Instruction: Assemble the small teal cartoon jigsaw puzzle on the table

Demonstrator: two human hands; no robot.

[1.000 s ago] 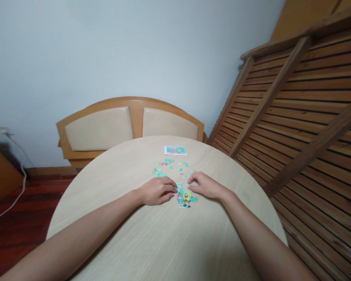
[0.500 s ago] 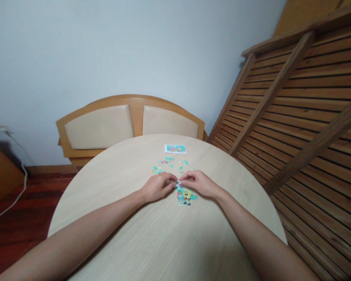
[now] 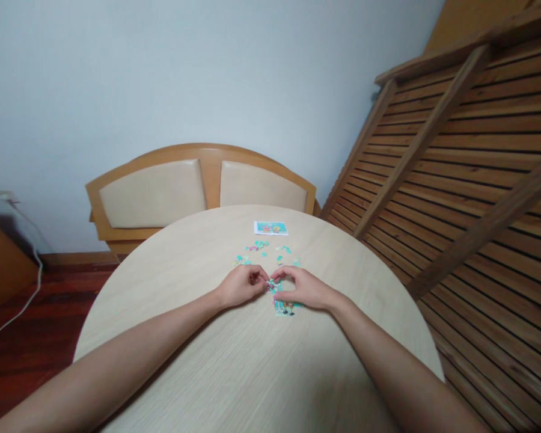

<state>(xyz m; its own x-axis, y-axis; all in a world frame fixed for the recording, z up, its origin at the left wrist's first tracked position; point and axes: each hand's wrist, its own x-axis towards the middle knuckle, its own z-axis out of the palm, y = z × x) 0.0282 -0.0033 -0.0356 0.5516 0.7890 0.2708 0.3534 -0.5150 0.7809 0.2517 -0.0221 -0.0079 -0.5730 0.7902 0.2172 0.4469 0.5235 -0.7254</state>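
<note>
Jigsaw puzzle (image 3: 280,311), head view: joined only in part, well nearside of picture card (image 3: 271,228); loose pieces (image 3: 261,244), nearer that card, unjoined; left hand (image 3: 240,286), fingertips nearly meeting, hold impossible to tell; right hand (image 3: 310,288), thumb and fingers parted, gripping nothing visible.

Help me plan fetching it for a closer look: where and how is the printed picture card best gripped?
Probably by the right short edge of the printed picture card, pinched between thumb and fingertip, coming from the right. It looks thin and lies flat, so an edge seems easiest to lift; approaching its near edge might disturb the loose jigsaw pieces.
</note>
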